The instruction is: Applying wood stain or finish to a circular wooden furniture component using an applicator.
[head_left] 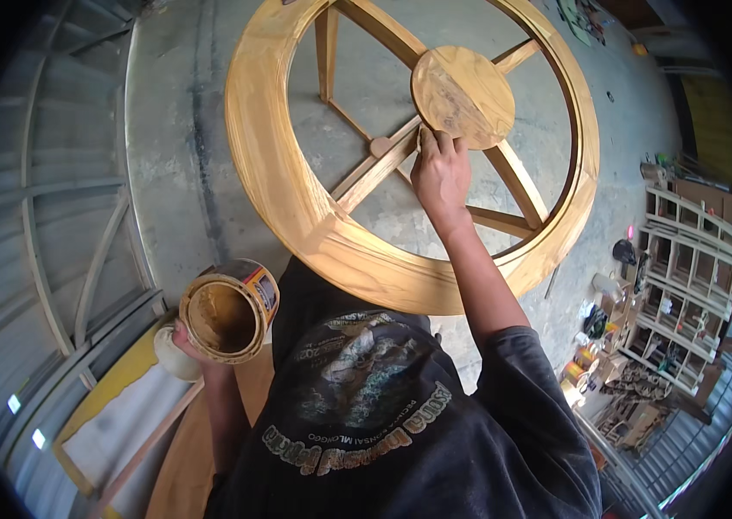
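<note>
A round wooden table frame (266, 151) with a wide ring, spokes and a small central disc (461, 99) stands in front of me. My right hand (441, 173) reaches over the ring to the lower left edge of the disc, where a spoke meets it. Its fingers are curled and pressed together; whatever they hold is hidden. At the lower left, my left hand (188, 342) grips an open can (266, 294), tilted so its mouth shows. Brown paste coats the inside of the can. Beside that hand is a round whitish piece, perhaps a lid (174, 359).
Concrete floor (167, 130) lies under the frame. Corrugated metal wall with a frame (33, 259) runs along the left. Wooden boards (180, 441) lie at lower left. On the right are a pale wooden rack (686, 268) and several cans (580, 368).
</note>
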A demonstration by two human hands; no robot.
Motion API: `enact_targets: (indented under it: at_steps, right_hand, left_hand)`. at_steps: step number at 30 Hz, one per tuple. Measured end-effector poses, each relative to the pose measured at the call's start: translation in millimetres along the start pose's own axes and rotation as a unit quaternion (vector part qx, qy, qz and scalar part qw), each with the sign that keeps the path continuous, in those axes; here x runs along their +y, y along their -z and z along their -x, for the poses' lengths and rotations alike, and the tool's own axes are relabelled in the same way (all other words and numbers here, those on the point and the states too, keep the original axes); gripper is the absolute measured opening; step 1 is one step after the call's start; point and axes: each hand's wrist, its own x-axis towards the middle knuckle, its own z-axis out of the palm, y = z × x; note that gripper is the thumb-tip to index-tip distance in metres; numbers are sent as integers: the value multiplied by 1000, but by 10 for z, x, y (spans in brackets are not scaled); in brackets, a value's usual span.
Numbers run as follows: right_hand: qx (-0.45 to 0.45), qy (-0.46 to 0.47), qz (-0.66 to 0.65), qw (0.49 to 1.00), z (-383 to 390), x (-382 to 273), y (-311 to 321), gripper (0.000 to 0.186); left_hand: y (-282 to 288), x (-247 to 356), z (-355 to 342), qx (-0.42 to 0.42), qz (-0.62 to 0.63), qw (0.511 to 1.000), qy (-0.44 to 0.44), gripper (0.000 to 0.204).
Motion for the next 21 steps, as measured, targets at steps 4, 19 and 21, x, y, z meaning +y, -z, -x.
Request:
enact_targets:
  at_steps: [4,19,21]
  right_hand:
    - [-10,-85,63,994,-119,-159,-100,39]
    - [-14,-144,47,988,-21,-448,97,26]
    - [-9,-152,53,987,-122,-353,75,28]
  left_hand:
    - [-53,404,-509,23,-62,997,29,90]
    - [-197,1023,-1590,-122,-72,983,114,82]
    - [-187,1064,-1622,-132,-40,980,140,86]
